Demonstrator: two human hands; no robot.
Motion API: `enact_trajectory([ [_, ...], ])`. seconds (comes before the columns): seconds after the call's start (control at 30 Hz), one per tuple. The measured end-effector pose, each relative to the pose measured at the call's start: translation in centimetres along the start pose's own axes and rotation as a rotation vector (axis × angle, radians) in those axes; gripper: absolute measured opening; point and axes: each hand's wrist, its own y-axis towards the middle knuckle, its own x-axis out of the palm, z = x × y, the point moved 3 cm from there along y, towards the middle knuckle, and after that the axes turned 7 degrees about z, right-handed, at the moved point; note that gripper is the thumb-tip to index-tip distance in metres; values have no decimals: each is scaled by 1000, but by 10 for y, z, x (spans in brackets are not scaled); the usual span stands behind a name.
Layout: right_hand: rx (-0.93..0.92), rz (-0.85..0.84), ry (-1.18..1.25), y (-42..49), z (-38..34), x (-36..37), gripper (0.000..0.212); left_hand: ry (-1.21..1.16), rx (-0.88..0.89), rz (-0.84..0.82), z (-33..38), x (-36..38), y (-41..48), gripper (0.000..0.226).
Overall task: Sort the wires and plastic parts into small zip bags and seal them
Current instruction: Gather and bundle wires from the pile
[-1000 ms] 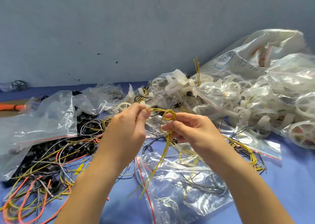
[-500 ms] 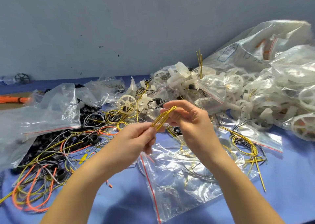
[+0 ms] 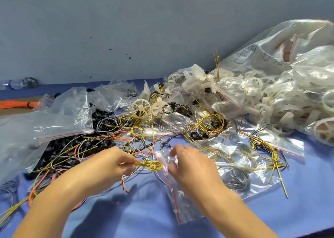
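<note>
The left hand pinches a looped yellow wire. Just past its fingertips, the right hand pinches a bag.

Coiled yellow wire bundle just beside the red-striped mouth of a crumpled clear zip bag.
</note>
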Motion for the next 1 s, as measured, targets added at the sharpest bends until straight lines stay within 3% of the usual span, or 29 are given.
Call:
enact_trajectory([
  [0.17,-30,-47,10,-11,-7,-3,56,46,-45,77,11,-11,1,22],
  [0.27,-44,-93,-31,-13,-5,1,38,74,-42,138,15,-20,-1,22],
  [0.37,54,15,77,-4,7,-6,21,35,46,150,28,-18,-3,21],
  [0.47,76,185,178,-2,11,-18,16,-194,65,-23,51,-1,-7,31],
  [0.53,28,316,210,-4,9,-23,14,-384,-2,-168,63,14,-7,31],
  [0.63,-68,424,147,-8,3,-30,14,-713,-148,-232,69,31,2,30],
  [0.73,-120,431,78,-11,0,-30,17,-1051,-211,-297,74,40,16,29],
  [0.8,-140,415,103,-12,-2,-32,18,-1197,-134,-363,81,47,25,31],
  [1.0,-190,304,266,-8,-1,-41,16,-1277,107,-424,106,66,36,16],
])
